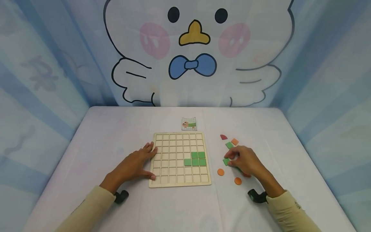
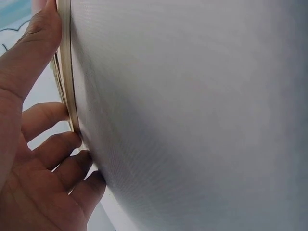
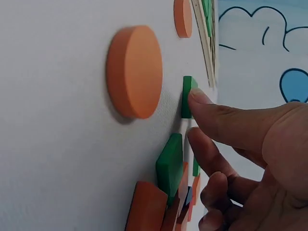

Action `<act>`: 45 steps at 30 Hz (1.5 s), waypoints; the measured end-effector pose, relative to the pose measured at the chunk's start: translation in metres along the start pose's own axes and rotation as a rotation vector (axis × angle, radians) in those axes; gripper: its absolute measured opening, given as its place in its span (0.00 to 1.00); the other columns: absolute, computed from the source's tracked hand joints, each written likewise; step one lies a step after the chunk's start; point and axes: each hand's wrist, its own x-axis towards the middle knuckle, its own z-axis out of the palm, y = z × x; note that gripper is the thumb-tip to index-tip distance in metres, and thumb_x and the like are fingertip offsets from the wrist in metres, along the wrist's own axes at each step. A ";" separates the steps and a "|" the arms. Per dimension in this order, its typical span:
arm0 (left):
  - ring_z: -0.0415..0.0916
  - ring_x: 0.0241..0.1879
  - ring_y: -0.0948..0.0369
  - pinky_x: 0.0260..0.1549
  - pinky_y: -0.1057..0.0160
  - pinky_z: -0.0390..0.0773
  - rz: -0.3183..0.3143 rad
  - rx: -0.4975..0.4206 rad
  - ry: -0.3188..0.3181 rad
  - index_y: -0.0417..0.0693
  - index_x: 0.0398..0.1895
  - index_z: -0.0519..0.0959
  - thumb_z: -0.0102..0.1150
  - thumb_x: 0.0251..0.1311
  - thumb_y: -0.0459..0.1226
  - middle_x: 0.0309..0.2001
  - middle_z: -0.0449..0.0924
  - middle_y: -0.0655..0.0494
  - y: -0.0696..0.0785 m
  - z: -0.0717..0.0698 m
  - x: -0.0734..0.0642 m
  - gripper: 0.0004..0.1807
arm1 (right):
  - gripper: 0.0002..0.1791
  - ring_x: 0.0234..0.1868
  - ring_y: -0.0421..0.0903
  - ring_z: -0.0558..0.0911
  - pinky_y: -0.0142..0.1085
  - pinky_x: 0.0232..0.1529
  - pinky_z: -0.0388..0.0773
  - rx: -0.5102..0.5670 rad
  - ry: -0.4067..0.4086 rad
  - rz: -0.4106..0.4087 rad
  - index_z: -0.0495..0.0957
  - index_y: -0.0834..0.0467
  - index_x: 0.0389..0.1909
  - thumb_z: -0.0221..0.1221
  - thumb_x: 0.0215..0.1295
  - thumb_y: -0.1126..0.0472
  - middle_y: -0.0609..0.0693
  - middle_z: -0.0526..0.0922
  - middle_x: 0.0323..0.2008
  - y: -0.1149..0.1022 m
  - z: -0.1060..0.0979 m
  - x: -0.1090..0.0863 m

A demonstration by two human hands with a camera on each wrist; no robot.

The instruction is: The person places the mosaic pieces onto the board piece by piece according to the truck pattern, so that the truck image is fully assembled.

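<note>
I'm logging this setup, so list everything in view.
Grid board: 1, pale wood, central.
Square tiles: 5, green, on board.
Card: 1, multicoloured, beyond board.
Loose pieces: at least 3, green, right side.
Discs: 2, orange, right side.
Loose square: 1, orange, right side.
Wedge: 1, red, right side.
Other pieces: count unclear, orange, right side.
Table: 1, white, underneath.
Backdrop: 1, blue and white, behind.
Wrist cameras: 2, black, one per wrist.
Sleeves: 2, beige, on forearms.
Left hand: 1, touching board's left edge.
Right hand: 1, thumb touching a loose piece.
</note>
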 end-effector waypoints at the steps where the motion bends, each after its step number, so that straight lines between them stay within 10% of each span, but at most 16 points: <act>1: 0.52 0.84 0.39 0.74 0.31 0.65 0.001 0.000 0.001 0.41 0.83 0.60 0.83 0.44 0.58 0.85 0.50 0.39 0.000 0.000 0.000 0.66 | 0.11 0.37 0.45 0.77 0.36 0.40 0.73 -0.002 -0.010 -0.003 0.89 0.51 0.38 0.77 0.57 0.67 0.47 0.84 0.35 0.000 0.001 0.000; 45: 0.51 0.85 0.41 0.76 0.34 0.65 -0.029 -0.004 -0.007 0.42 0.83 0.60 0.84 0.43 0.58 0.85 0.50 0.41 0.002 0.001 0.000 0.66 | 0.11 0.33 0.38 0.79 0.38 0.42 0.75 0.098 -0.053 -0.288 0.83 0.46 0.28 0.77 0.61 0.59 0.38 0.83 0.27 -0.122 0.070 0.040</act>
